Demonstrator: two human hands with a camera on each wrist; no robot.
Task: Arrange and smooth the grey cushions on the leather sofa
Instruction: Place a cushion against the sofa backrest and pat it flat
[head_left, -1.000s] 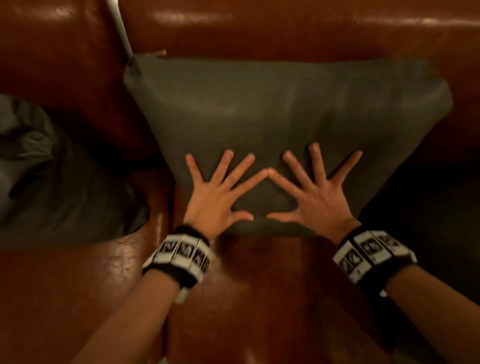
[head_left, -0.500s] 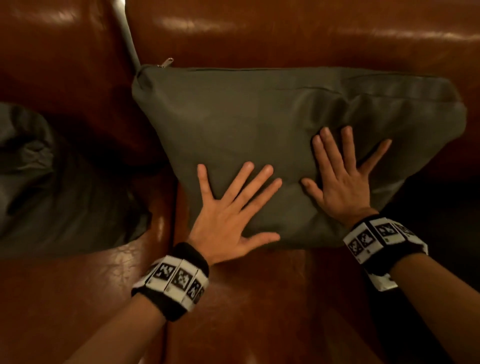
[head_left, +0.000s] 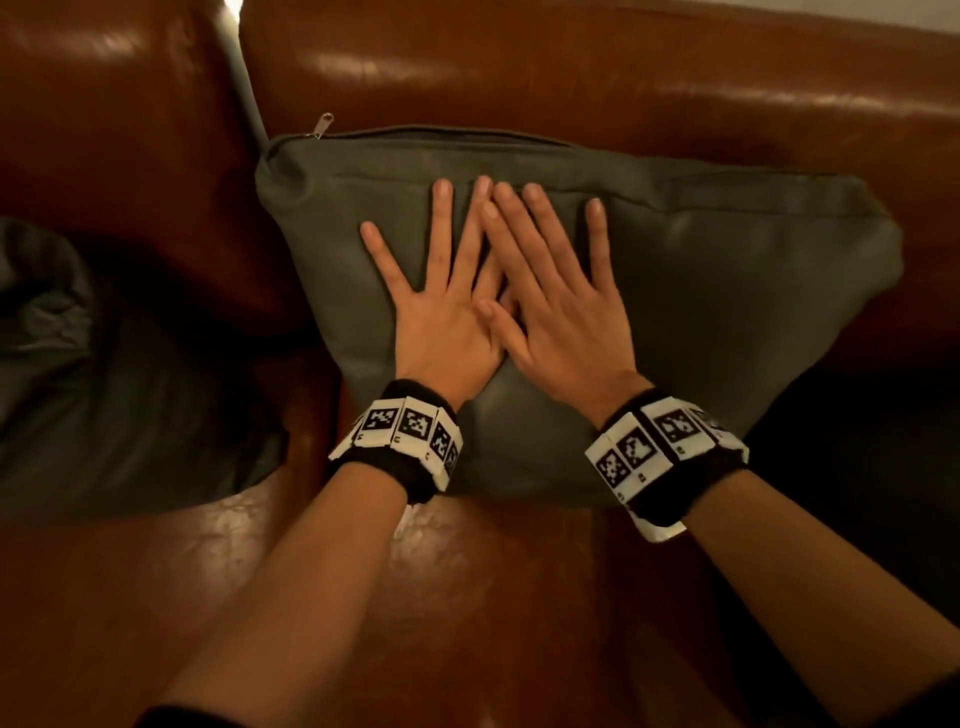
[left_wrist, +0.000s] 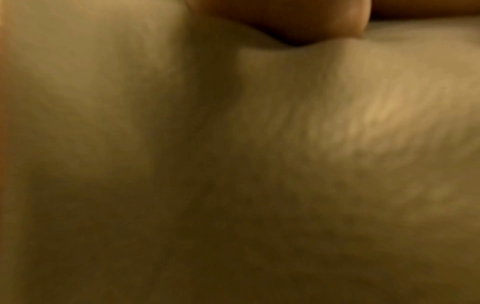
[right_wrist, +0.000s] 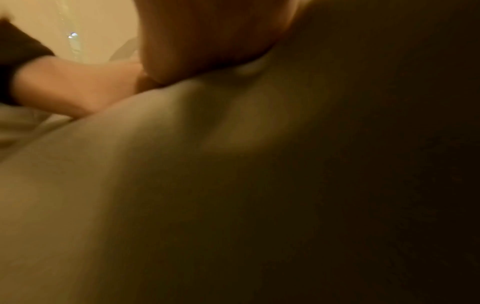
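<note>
Head view. Brown leather sofa (head_left: 571, 67), glossy, with seat and backrest both in shot. Grey cushion (head_left: 727, 322) on the seat, its far edge against the backrest, near the gap between two back sections. Zip pull (head_left: 323, 124) at the cushion's far left corner. Second grey cushion (head_left: 104, 389), crumpled, at the left edge of the seat, apart from the first.

Left hand (head_left: 441, 317): palm down on the cushion's middle, fingers straight and spread wide, holding nothing. Right hand (head_left: 561, 317): palm down just beside it, fingers straight and spread; its thumb and index finger overlap the left hand's. Both press flat on the fabric.

Wristbands (head_left: 405, 441): black bands with white tiles of square black-and-white code patterns, one on each wrist. Small marks under the tiles, too small to read. No brand or other writing legible.

Left wrist view. Blurred cushion fabric (left_wrist: 233, 164) fills the frame; part of the hand at the top edge rests on it. Fingers not visible here.

Right wrist view. Dim and blurred. Heel of the right hand (right_wrist: 207, 41) on the fabric; the left hand (right_wrist: 72, 86) and its dark band show at left, a side angle only this view gives.
</note>
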